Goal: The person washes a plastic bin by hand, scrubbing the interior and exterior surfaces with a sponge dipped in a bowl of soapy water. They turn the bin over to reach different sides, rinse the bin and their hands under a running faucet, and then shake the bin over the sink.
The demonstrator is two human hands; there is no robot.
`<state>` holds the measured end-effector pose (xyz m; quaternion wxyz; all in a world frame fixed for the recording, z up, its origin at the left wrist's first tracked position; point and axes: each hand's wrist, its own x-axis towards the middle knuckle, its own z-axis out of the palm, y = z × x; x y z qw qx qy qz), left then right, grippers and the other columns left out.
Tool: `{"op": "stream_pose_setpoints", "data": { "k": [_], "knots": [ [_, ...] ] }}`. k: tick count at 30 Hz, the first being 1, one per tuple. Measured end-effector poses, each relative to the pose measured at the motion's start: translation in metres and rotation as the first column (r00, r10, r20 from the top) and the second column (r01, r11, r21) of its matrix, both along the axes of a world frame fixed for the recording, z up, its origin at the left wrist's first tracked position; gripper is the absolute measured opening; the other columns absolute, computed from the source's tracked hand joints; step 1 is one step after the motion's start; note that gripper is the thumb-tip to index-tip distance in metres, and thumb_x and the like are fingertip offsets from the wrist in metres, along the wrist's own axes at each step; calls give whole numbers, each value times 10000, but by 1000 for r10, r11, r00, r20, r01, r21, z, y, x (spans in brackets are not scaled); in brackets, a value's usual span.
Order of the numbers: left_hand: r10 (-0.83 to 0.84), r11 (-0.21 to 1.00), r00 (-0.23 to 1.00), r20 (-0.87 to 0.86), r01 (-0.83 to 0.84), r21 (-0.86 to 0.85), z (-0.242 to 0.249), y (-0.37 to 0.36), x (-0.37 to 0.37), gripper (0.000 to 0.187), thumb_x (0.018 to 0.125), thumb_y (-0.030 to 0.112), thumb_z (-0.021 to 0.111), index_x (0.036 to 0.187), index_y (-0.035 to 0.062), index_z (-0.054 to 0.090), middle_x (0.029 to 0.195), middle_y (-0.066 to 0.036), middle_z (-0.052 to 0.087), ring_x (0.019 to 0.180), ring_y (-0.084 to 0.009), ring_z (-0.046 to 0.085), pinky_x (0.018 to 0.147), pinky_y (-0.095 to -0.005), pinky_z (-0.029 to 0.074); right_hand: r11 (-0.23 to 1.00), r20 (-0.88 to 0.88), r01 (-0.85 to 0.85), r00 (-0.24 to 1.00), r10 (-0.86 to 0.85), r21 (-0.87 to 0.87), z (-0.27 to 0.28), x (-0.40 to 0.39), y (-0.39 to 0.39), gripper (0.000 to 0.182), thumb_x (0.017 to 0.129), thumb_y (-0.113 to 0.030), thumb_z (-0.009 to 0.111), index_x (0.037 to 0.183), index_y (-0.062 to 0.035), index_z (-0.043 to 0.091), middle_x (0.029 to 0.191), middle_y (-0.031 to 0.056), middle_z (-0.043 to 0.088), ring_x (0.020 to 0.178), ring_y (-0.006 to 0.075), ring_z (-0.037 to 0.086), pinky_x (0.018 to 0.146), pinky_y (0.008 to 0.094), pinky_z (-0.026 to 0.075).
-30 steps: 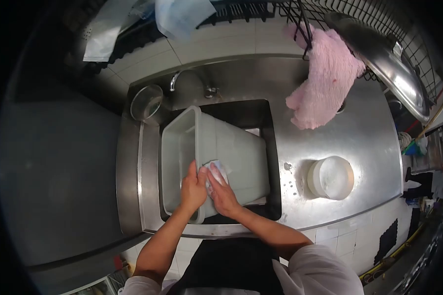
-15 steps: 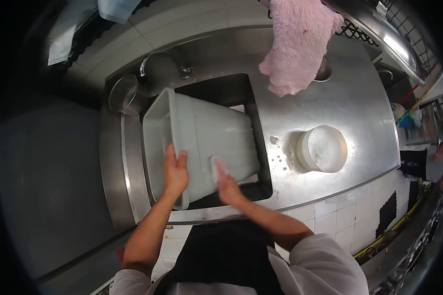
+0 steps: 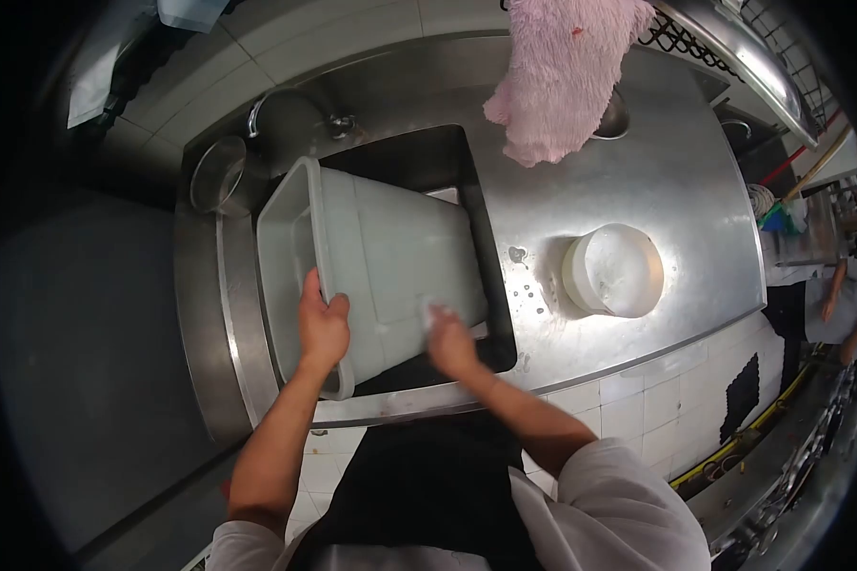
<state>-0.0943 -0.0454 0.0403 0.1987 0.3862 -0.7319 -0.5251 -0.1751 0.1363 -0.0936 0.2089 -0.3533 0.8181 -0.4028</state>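
Note:
A large pale grey plastic bin point(image 3: 405, 247) lies on its side, tilted, in the sink point(image 3: 462, 152), its open mouth facing left. My left hand point(image 3: 324, 328) is closed around the bin's rim, thumb on the outer side. Against the lower part of the bin's side wall is my right hand point(image 3: 452, 344), smeared by motion, its fingers closed on a small whitish pad point(image 3: 428, 312). The pad is too blurred to tell its exact kind.
Right of the sink, a round white tub point(image 3: 614, 271) with whitish liquid stands on the steel counter point(image 3: 695, 219). A pink fluffy cloth point(image 3: 567, 81) hangs above. A clear container point(image 3: 219, 176) sits by the faucet point(image 3: 341, 125). Another person point(image 3: 824, 305) is at far right.
My right hand has moved slightly right along the bin's wall with the pad. My left hand keeps its hold on the rim. The whole view has shifted a little.

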Motion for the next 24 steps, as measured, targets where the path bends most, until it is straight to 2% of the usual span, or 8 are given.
{"op": "stream_pose_setpoints", "data": {
  "k": [1,5,7,10,14,16,22,24],
  "knots": [
    [-22,999,998,-57,24,24,2,-2,-2,456,790,-44,444,1246,-33,448,1095,-119,602,1024,-202,564,910,-292,410,972,8,24,1000,-27,235,-12,-15,4,451,743,7,523,1192,44,508,1174,271,528,983,429,542,893,455,449],
    [26,988,997,-75,-14,155,1,-4,0,447,772,-51,447,1218,-32,466,1097,-109,594,1019,-180,552,908,-278,401,934,50,52,996,-75,354,-21,-20,7,355,786,-34,500,1133,8,568,1108,222,569,1041,392,534,914,434,439],
    [3,988,995,-100,13,153,-10,-9,3,432,762,-55,443,1192,-34,479,1079,-102,598,977,-157,553,882,-259,407,996,-109,0,994,-10,-90,16,13,-6,341,787,-44,497,1111,10,588,1073,228,578,1040,383,541,909,434,439],
    [-1,989,998,-71,11,145,-7,-9,2,397,760,-50,441,1151,-33,503,1039,-90,609,938,-143,556,850,-250,418,962,91,22,996,3,-272,50,26,-13,336,785,-42,487,1099,8,593,1055,230,588,1041,394,532,918,455,425],
    [19,990,1000,-15,-17,139,1,-7,1,373,762,-37,448,1127,-31,522,1004,-77,619,908,-141,565,821,-246,429,999,-60,-46,997,45,-16,-9,-21,12,323,781,-31,488,1084,-8,598,1059,225,587,1049,396,520,924,457,417],
    [28,983,997,-67,-16,185,-7,-8,3,370,763,-29,457,1125,-30,529,997,-71,623,898,-137,568,814,-246,432,977,98,-25,995,4,214,-17,-33,16,325,774,-16,487,1076,-36,605,1085,221,581,1058,397,515,927,452,415],
    [9,992,1000,2,-10,123,-4,-9,3,391,759,-30,455,1144,-31,526,1013,-75,625,901,-132,568,805,-238,432,951,70,-44,995,69,-305,37,8,-9,347,769,-10,494,1096,-46,601,1073,220,577,1021,427,522,923,450,424],
    [35,990,999,-26,-31,140,-2,-7,-1,391,758,-32,455,1141,-31,530,1012,-77,626,897,-132,569,800,-239,435,991,17,-17,1000,19,-134,-2,-7,2,341,770,-12,496,1093,-44,602,1066,224,577,1011,425,526,923,444,423]
  ]
}}
